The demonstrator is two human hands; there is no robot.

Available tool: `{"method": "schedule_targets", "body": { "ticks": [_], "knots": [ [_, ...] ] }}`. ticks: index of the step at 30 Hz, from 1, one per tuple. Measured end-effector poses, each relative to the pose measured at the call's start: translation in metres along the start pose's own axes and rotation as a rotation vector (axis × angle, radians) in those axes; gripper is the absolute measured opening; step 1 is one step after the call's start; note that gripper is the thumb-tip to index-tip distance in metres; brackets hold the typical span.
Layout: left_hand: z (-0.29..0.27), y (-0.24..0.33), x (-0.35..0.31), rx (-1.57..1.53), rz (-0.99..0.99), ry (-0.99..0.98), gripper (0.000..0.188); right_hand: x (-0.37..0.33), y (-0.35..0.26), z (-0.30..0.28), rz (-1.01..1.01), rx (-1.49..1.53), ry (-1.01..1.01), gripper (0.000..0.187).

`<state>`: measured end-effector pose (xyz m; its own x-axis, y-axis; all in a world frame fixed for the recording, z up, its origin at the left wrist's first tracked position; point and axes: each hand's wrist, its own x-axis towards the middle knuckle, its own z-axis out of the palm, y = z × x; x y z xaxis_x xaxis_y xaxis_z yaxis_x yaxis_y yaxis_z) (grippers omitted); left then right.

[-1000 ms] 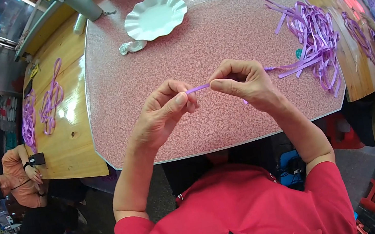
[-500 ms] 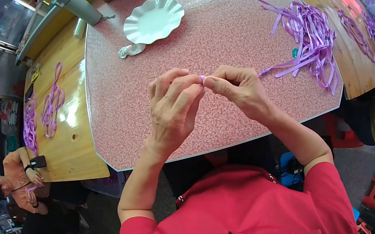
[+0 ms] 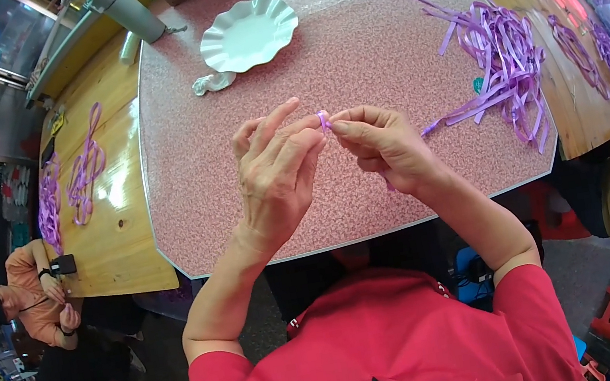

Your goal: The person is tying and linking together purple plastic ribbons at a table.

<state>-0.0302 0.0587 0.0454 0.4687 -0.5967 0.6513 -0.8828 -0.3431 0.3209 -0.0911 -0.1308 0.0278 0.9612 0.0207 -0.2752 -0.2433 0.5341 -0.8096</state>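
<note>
A small loop of purple ribbon (image 3: 324, 120) stands up between my fingertips, over the middle of the pink speckled table. My left hand (image 3: 276, 163) pinches it between thumb and index finger, the other fingers raised and apart. From the other side my right hand (image 3: 385, 141) grips the same ribbon with thumb and index finger, its remaining fingers curled in. A bit of purple shows below the right hand's curled fingers. To the right lies a loose heap of purple ribbons (image 3: 498, 45), one thin end reaching toward my right wrist.
A white scalloped plate (image 3: 247, 35) sits at the far side, a crumpled white piece (image 3: 213, 83) beside it. Behind stands a grey tumbler (image 3: 128, 10). More ribbons (image 3: 86, 167) lie on the wooden table at left. Other people sit at left and right.
The ribbon between my fingertips now shows as a small upright loop. My left middle finger has straightened upward, and my right hand has turned slightly.
</note>
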Motion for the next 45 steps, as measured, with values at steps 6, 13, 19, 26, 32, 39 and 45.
{"method": "schedule_targets", "body": {
  "ticks": [6,13,19,26,32,39,45],
  "knots": [
    [0.004,0.001,0.0,0.037,0.037,-0.005,0.014,-0.004,0.003,0.008,-0.002,-0.07,0.027,0.017],
    [-0.008,-0.008,0.005,-0.055,0.175,-0.226,0.016,0.001,0.002,-0.003,0.077,-0.114,-0.079,0.02],
    [-0.004,-0.002,0.001,-0.177,0.078,-0.242,0.019,-0.003,-0.001,0.009,0.051,-0.069,-0.102,0.019],
    [0.001,0.001,-0.01,-0.49,-0.234,-0.09,0.009,-0.01,0.004,0.023,-0.27,-0.147,-0.063,0.015],
    [-0.006,0.006,0.001,-1.143,-0.583,-0.166,0.013,-0.004,-0.001,0.012,-0.808,-0.662,-0.128,0.006],
    [-0.006,-0.003,0.002,-0.993,-0.594,-0.244,0.016,-0.004,-0.009,0.009,-0.982,-0.995,-0.067,0.014],
    [-0.004,-0.009,0.005,-0.848,-0.596,-0.29,0.013,-0.003,-0.003,0.007,-0.973,-1.071,-0.015,0.014]
  ]
}}
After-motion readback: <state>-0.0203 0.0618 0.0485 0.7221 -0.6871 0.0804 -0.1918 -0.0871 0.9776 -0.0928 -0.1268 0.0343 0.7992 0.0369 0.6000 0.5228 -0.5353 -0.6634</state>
